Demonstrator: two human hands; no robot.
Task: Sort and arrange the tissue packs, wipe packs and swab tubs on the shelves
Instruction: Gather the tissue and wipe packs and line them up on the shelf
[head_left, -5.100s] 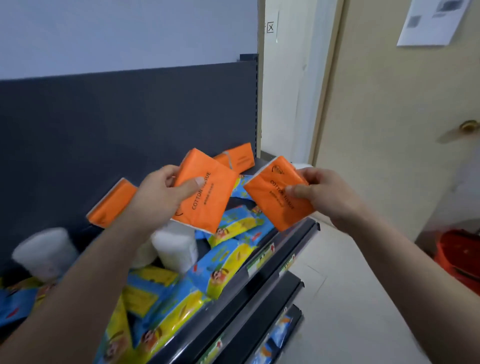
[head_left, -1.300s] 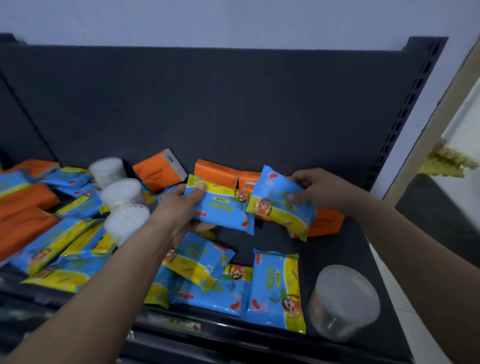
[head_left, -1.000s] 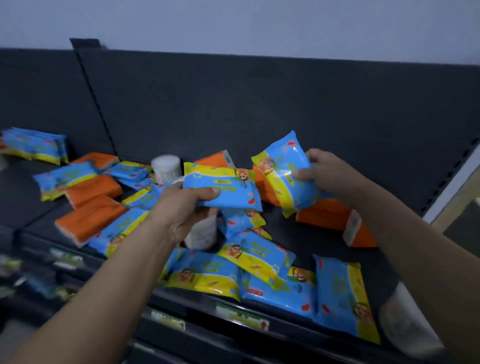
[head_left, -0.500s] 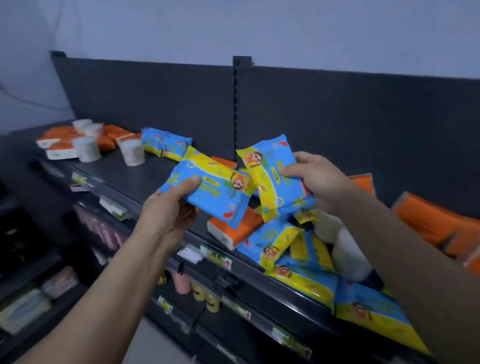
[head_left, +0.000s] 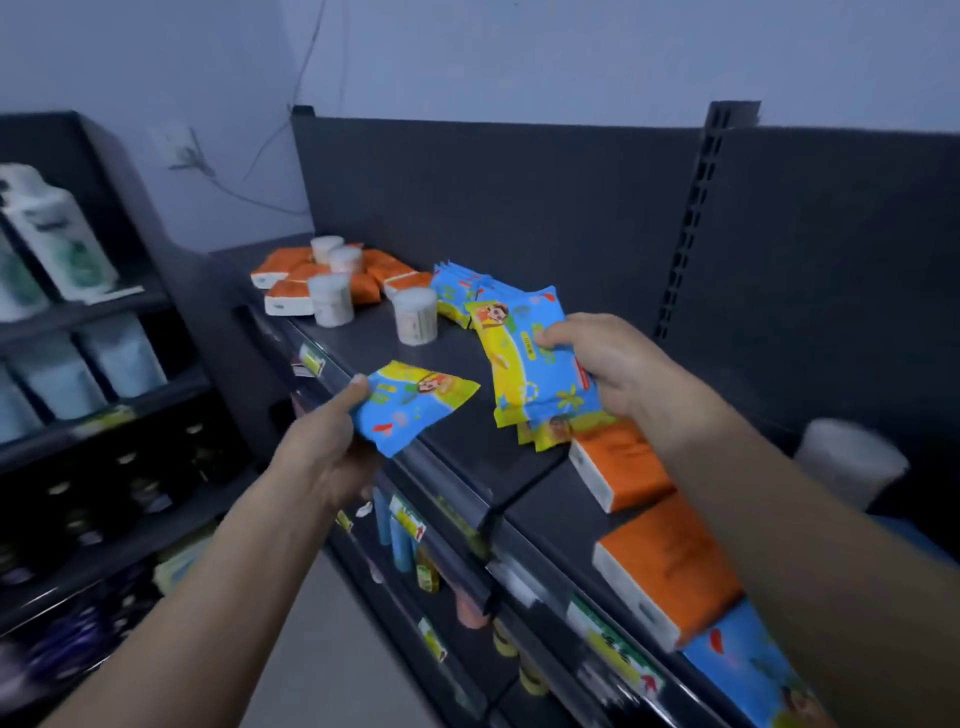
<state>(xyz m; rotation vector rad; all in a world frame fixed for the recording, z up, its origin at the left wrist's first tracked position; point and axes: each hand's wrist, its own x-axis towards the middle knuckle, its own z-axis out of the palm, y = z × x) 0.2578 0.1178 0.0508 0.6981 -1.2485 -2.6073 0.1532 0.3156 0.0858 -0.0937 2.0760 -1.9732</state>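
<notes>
"Blue-and-yellow film in both hands. From my head camera, my left hand pinches one wipe pack at eight o'clock, over the shelf edge. My right hand curls round a small stack of wipe packs near centre."

"Where are they headed?"

"Probably the standing row of wipe packs at twelve."

"Much left?"

"Plenty, I'd judge. Only that row looks tidy. At eleven, swab tubs stand among orange tissue packs. At four to five, loose tissue packs, another wipe pack and a blurred tub lie mixed."
</notes>
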